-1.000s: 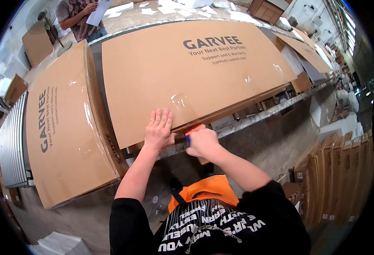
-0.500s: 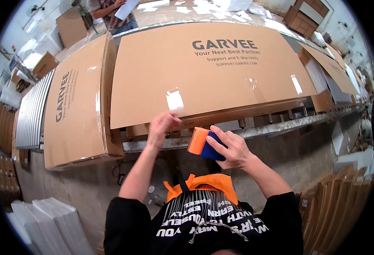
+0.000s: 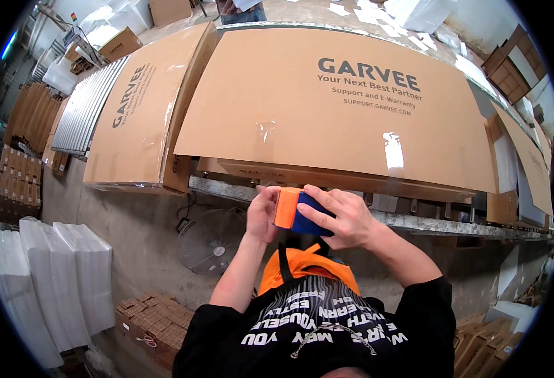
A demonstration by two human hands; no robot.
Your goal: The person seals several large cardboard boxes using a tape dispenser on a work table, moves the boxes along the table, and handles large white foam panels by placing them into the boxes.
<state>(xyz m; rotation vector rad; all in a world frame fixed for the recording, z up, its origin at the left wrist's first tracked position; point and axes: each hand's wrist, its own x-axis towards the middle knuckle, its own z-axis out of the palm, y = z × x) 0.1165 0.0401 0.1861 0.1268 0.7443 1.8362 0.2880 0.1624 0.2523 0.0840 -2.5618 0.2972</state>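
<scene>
In front of my body, my right hand (image 3: 350, 220) grips a tape dispenser (image 3: 288, 208) with an orange front and a blue body. My left hand (image 3: 262, 216) is closed, its curled fingers up against the dispenser's orange end; whether they pinch a tape end is hidden. Just beyond both hands lies a large flat brown carton (image 3: 258, 94) on the conveyor, its wide top panel jutting over the near side. Shiny tape strips stick to that panel. Neither hand touches the carton.
To the left lies a second taped carton (image 3: 145, 120) beside metal rollers (image 3: 90, 104). A partly open carton (image 3: 524, 160) stands at the right end. Below the conveyor edge is a round fan (image 3: 211, 242). White foam slabs (image 3: 56, 283) and stacked cardboard (image 3: 154, 327) stand at lower left.
My left hand has come away from the carton's near edge and met the tape dispenser. The right hand keeps its hold. My view has shifted, bringing the fan and cardboard stack into sight.
</scene>
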